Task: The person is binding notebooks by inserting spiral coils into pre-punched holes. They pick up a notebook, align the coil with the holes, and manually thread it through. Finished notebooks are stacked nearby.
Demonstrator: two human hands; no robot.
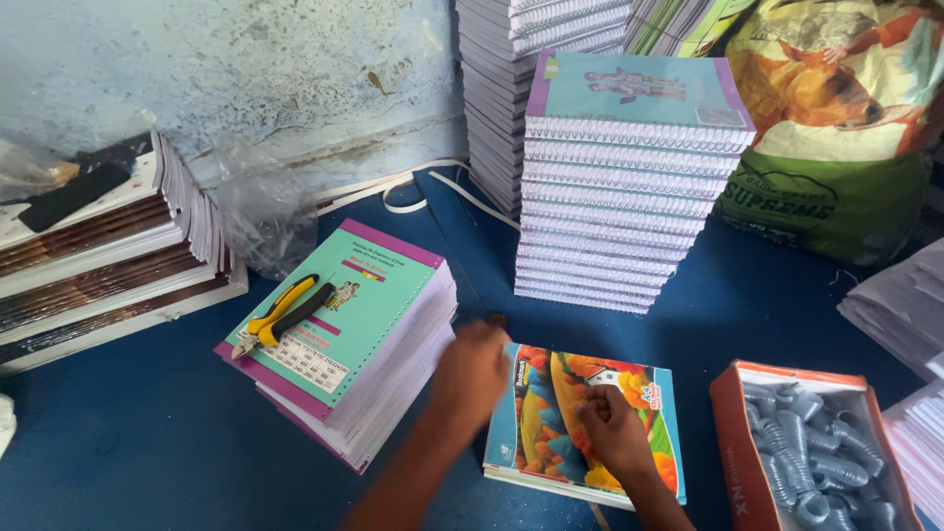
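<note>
On a blue floor (147, 433) by a scuffed wall (246, 69), both hands press a colourful notebook (551, 393): left hand (472, 374) blurred, apparently flat; right hand (612, 425) loosely curled. Pliers (285, 313) lie nearby.

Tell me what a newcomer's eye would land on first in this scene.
First, the tall stack of spiral notebooks at top centre, on the blue floor. Next, the bright fruit-covered notebook at bottom centre, with the left hand on its top-left corner and the right hand on its cover. Then the yellow pliers lying on the green-covered pile to the left.
</note>
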